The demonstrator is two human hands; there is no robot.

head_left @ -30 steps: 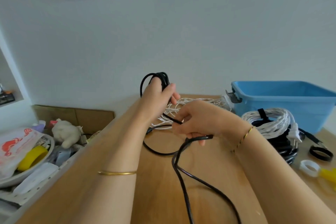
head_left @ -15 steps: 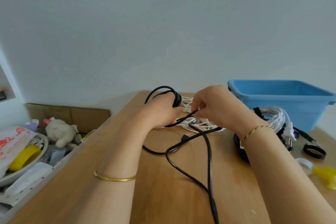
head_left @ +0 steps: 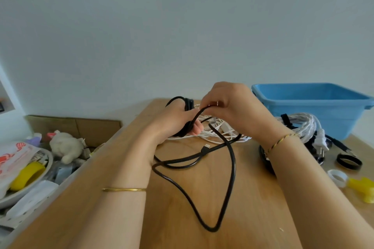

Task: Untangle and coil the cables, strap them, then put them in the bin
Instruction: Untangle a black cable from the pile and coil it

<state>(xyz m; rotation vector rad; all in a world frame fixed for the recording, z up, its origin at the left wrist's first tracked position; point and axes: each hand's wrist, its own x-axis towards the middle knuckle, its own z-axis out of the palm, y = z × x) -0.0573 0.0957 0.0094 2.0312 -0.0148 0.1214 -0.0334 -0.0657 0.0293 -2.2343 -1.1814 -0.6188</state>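
Right hand (head_left: pixel 228 103) now higher on black cable (head_left: pixel 234 168)

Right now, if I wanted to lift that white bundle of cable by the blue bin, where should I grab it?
Take the white bundle at its black strap, where the loops are bound together, so none should slip loose. Come from above with fingers curled under the strapped part: it lies flat on a black coil, and the bin wall stands close behind it.
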